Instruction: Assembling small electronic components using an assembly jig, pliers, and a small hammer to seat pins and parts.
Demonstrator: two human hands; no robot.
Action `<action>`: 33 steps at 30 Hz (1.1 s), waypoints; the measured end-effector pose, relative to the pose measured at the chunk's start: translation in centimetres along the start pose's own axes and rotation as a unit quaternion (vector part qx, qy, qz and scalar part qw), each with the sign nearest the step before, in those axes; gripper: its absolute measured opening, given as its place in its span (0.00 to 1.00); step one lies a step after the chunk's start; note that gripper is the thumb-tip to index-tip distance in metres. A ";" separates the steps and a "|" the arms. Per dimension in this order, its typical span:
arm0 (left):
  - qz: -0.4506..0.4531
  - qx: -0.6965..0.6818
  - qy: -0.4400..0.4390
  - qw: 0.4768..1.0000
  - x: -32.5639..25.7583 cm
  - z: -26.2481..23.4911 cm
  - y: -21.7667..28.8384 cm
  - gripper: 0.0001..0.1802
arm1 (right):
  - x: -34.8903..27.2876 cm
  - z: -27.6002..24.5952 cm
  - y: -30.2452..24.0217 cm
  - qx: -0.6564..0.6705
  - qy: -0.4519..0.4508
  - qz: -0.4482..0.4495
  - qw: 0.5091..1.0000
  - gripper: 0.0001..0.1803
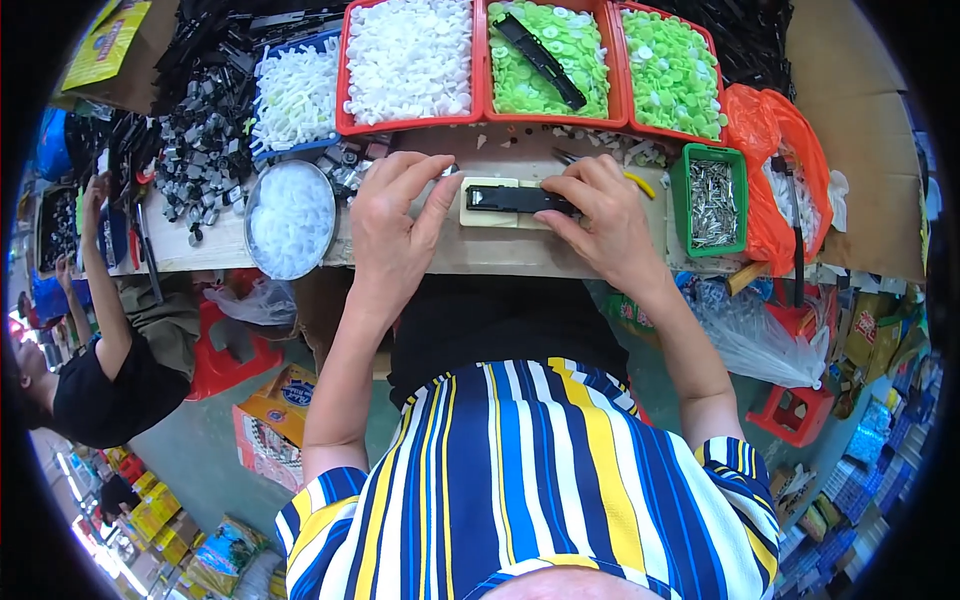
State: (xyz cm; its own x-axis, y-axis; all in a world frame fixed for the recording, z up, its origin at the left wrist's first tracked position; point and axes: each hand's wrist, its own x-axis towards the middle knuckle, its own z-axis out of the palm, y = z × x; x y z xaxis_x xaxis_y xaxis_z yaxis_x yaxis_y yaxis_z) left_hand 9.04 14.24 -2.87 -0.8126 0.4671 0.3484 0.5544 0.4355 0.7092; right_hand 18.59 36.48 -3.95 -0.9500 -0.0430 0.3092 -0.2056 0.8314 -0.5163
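My left hand (pixel 392 225) is closed, thumb and forefinger pinching a small shiny metallic piece (pixel 450 170) whose exact kind I cannot make out. Just to its right, a long black plastic part (pixel 500 199) lies flat on a cream-coloured block (pixel 480 219) near the table's front edge. The fingers and thumb of my right hand (pixel 607 218) grip the right end of that black part and cover it. Behind the right hand lies a tool with yellow handles (pixel 639 185), partly hidden by the fingers.
Red trays of white pieces (pixel 408 60) and green pieces (pixel 672 70) line the back. A green box of metal pins (pixel 712 203) stands right, beside an orange bag (pixel 770 130). At left are a round tray of translucent pieces (pixel 290 220) and a pile of black parts (pixel 205 140). Another person (pixel 110 370) works there.
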 end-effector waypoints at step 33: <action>0.305 0.161 -0.036 0.938 -1.1 5.8 0.7 0.15 | -13.9 -21.6 22.2 -0.328 0.086 0.309 0.888 0.12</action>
State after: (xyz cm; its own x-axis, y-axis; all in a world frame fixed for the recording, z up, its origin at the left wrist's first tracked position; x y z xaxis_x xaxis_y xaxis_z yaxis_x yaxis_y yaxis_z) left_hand 11.36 18.50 -6.38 -0.3180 0.7506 0.5792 0.9474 0.2743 0.1647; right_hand 32.29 67.50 -2.46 -0.7717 0.5733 0.2753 0.5786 0.8126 -0.0701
